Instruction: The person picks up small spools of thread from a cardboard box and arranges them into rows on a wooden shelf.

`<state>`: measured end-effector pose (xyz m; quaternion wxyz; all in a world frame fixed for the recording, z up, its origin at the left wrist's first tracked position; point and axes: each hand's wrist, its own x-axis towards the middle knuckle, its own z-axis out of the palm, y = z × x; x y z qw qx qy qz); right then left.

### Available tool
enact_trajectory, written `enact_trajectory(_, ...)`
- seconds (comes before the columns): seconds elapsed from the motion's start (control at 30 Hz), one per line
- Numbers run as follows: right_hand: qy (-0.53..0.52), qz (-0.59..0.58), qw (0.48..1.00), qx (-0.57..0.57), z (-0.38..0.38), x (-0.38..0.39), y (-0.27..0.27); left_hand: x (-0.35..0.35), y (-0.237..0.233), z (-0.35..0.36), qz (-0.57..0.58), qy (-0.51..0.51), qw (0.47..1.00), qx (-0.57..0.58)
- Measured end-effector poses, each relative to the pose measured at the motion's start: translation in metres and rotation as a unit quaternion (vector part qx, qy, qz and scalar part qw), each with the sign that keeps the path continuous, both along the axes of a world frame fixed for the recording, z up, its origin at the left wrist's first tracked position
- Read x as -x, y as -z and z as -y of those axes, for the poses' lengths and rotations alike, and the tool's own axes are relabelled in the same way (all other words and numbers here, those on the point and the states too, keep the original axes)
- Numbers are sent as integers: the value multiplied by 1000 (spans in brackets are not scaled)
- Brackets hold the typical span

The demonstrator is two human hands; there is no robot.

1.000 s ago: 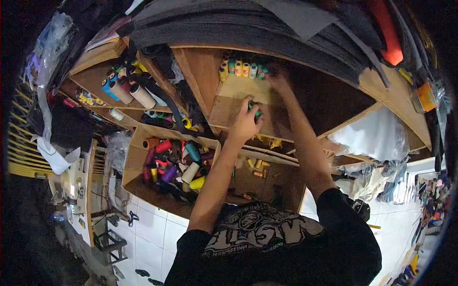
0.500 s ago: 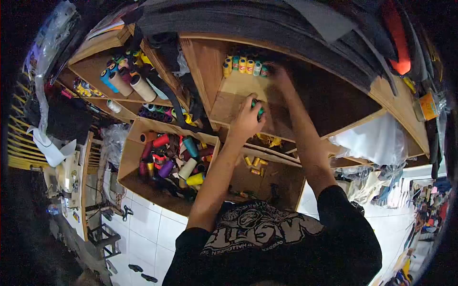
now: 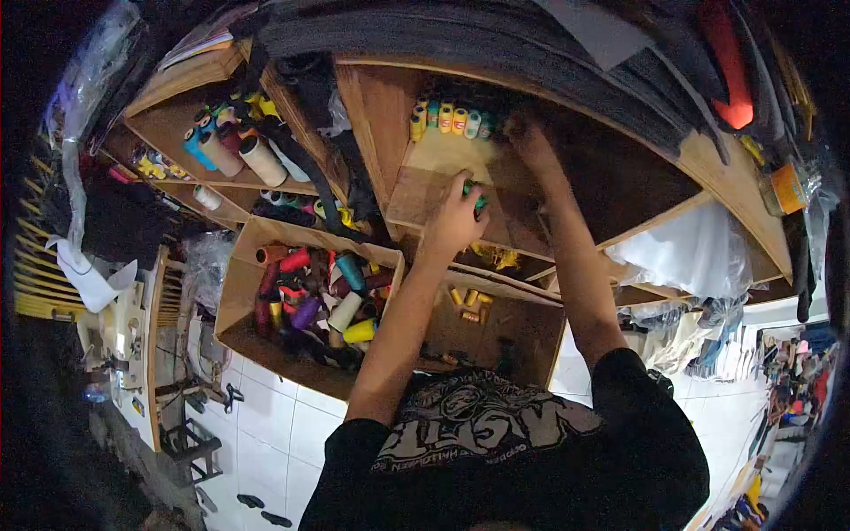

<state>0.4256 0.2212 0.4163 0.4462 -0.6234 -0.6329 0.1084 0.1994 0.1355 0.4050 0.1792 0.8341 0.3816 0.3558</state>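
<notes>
My left hand (image 3: 454,221) is closed around small green thread spools (image 3: 479,205) over the front part of the wooden shelf; how many it holds is hidden. My right hand (image 3: 531,142) reaches deeper into the shelf, just right of a row of upright thread spools (image 3: 452,122). These are yellow, white and green, with darker ones behind them. Dim light and blur hide the fingers of my right hand, so any object in them cannot be made out.
Below left, a cardboard box (image 3: 232,305) holds many mixed thread cones. Another box (image 3: 531,341) has several yellow spools. Large cones (image 3: 263,163) stand on the left shelf. Dark fabric (image 3: 398,35) hangs over the top edge, and plastic-wrapped material (image 3: 686,252) lies at right.
My right hand has shifted slightly to the right beside the spool row. My left hand stays in nearly the same place, still around the green spools. The camera view has moved a little.
</notes>
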Motion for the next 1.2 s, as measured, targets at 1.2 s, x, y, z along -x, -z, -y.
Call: enact_trajectory(1.2, -20, -51, 991, 125, 73, 13, -24, -2, 2, -4, 12, 13, 1000, -11)
